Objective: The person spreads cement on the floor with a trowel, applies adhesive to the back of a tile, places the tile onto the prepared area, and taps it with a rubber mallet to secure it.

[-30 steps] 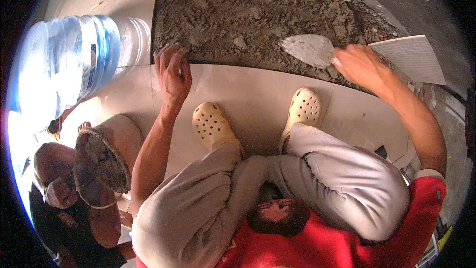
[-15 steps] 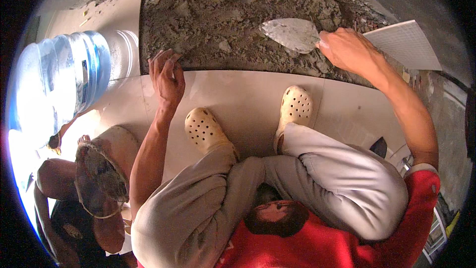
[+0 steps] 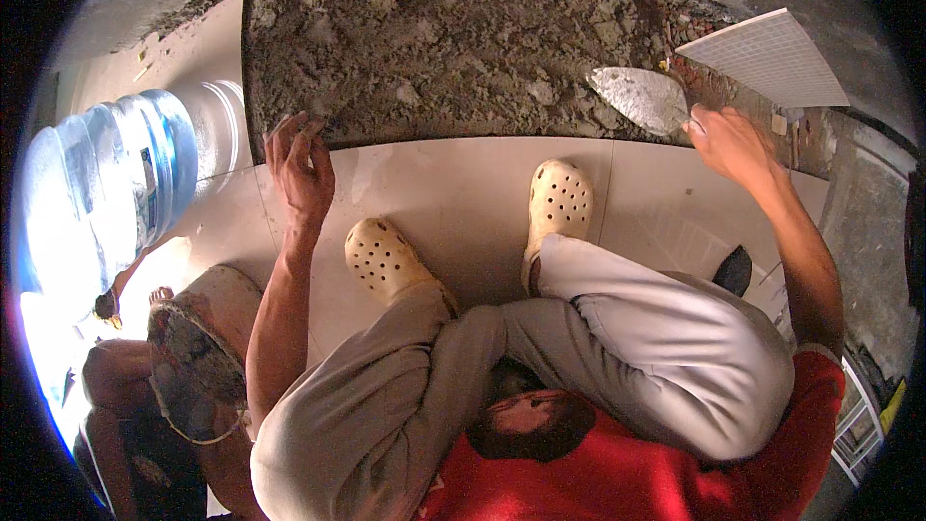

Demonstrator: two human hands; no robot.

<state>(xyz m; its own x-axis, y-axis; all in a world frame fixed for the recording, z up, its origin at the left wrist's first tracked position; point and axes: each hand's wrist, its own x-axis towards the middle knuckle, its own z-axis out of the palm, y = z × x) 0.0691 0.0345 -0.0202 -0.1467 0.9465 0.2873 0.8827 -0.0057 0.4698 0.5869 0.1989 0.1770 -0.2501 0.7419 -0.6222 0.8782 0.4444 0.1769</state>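
My right hand is closed round the handle end of a pointed trowel. The blade, smeared with grey, lies over the right end of a bed of rough, damp mortar. At the bed's near left corner, my left hand hangs with loosely bent fingers apart and nothing visible in them. Its fingertips are at the line where mortar meets the laid beige tile. Just beyond the trowel, a pale tile with a gridded face sits tilted near the wall.
At left stand a large blue water bottle and a mortar-caked bucket, beside another person's bare limbs. My cream clogs rest on the tiles. A dark pointed piece lies right of my knee. A wall bounds the far right.
My right hand has drawn the trowel rightward and a little nearer to me across the mortar. The view has shifted slightly; my left hand stays at the bed's near left corner.
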